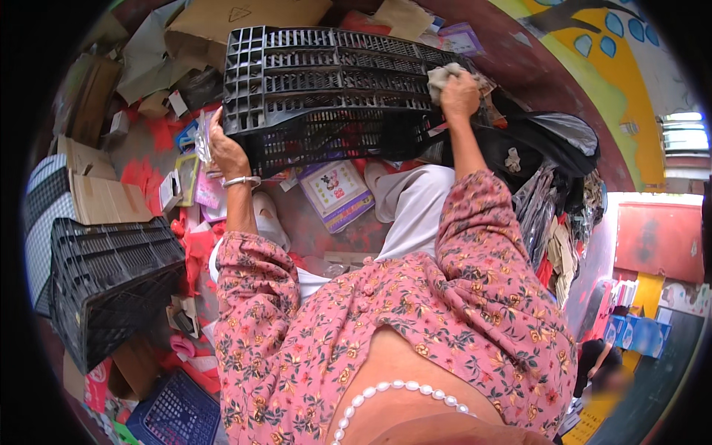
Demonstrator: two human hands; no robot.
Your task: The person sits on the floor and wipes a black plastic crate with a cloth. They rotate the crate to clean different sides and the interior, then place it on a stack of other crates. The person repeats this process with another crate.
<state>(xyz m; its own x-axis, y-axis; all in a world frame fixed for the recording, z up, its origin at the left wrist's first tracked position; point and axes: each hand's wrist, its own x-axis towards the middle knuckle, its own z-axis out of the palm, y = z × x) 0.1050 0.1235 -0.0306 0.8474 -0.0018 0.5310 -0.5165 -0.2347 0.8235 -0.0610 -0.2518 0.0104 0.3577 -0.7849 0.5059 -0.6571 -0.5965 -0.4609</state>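
The person's left hand (228, 154) grips the black plastic crate (334, 89) at its lower left corner, the fingers partly hidden by the crate's edge. The right hand (460, 98) is closed around a crumpled grey cloth (444, 76), up against the right end of the same crate. The crate lies tilted in front of the person, one slatted face turned up toward the head and its long side running from one hand to the other. A pale bracelet (242, 181) circles the left wrist.

Just below the crate, a white and purple box (335, 194) with a cartoon picture lies on the floor (360, 241), between the person's legs in light trousers (419, 208). To the right of the crate is a black bag (545, 141), near its right end.

Farther left, red scraps (144, 178) litter the floor, and a second black crate (111, 278) stands tilted with a piece of cardboard (107, 194) over its upper edge. A blue basket (174, 411) sits toward the floor's near left corner. More cardboard sheets (245, 18) lie beyond the held crate. A painted wall (601, 81) rises at the far right, and another person (591, 361) shows at the lower right.
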